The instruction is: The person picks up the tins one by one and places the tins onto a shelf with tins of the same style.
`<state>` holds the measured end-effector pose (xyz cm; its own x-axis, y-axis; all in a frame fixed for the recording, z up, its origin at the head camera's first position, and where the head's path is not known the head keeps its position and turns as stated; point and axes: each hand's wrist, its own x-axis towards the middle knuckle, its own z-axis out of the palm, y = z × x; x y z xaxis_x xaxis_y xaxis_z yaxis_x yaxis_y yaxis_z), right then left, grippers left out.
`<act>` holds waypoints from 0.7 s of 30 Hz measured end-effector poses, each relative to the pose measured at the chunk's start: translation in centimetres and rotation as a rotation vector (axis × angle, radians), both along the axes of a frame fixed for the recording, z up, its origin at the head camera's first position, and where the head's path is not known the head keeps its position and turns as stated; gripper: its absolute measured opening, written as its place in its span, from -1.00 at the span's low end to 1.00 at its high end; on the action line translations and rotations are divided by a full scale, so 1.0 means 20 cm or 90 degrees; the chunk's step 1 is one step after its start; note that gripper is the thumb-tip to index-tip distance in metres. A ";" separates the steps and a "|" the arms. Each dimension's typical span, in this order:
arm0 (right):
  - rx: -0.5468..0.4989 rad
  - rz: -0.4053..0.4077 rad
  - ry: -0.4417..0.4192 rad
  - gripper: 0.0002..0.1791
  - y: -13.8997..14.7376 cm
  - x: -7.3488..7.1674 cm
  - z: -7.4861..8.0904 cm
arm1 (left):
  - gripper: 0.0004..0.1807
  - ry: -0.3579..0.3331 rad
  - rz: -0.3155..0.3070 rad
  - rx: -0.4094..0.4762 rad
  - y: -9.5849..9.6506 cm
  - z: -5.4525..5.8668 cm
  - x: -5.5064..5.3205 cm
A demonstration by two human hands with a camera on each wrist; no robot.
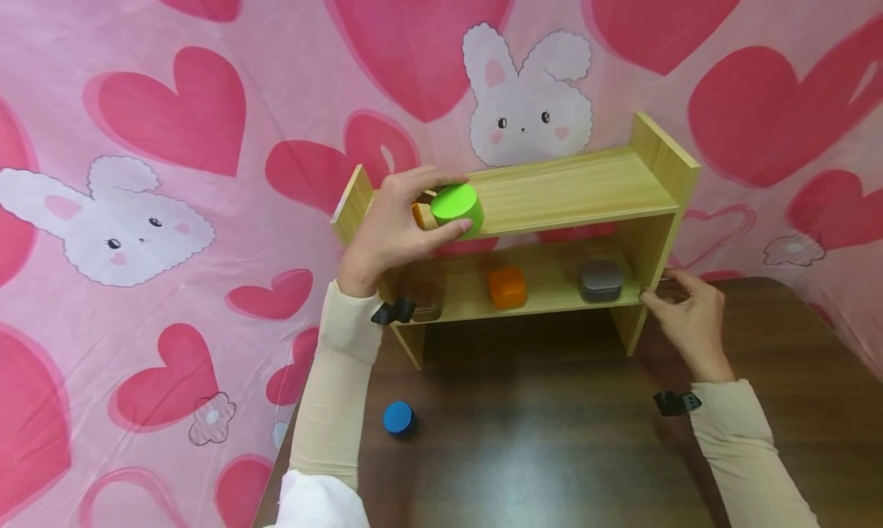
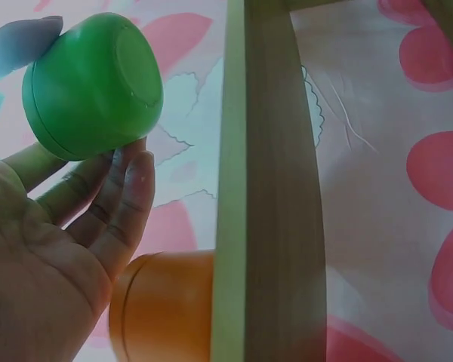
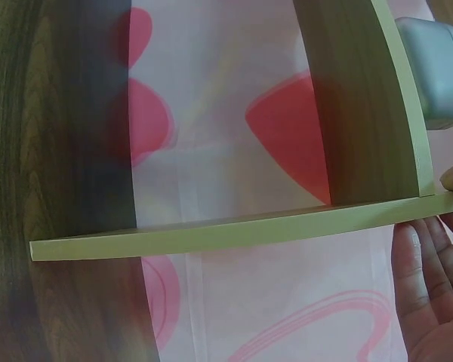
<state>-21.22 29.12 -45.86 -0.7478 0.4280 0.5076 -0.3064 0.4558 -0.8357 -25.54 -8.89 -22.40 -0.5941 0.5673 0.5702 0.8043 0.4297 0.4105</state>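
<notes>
Currently, left grip [image 1: 392, 223] clamped on green jar [image 1: 458, 206], flat end [image 1: 453, 199] up, axis roughly upright; right grip [image 1: 694, 323] pinching shelf side [image 1: 660, 258].

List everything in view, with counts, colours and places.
Shelf unit: 1, light wood, on the table.
Green container: 1, green, in the left hand.
Orange container: 1, orange, top board, left.
Orange box: 1, orange, lower board, middle.
Grey box: 1, grey, lower board, right.
Brownish container: 1, brownish, lower board, left; partly hidden.
Blue container: 1, blue, table, front left.
Table: 1, brown, under the shelf unit.
Backdrop: 1, pink with hearts and rabbits, behind.
Wrist devices: 2, black, one per wrist.
Cloth: 1, white, below left sleeve.
Sleeves: 2, cream, one per arm.
Left hand: 1, bare, gripping green container.
Right hand: 1, bare, pinching shelf unit's right side.
</notes>
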 end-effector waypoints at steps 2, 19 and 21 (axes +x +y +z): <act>-0.004 0.001 -0.001 -0.74 0.00 0.00 -0.01 | -0.47 0.002 0.016 -0.011 0.01 0.00 -0.01; -0.011 0.002 -0.015 -0.74 0.00 0.01 0.00 | -0.48 0.016 0.076 -0.058 0.11 0.00 -0.03; -0.015 0.005 -0.015 -0.73 0.00 0.01 0.01 | -0.49 0.019 0.076 -0.071 0.12 0.00 -0.03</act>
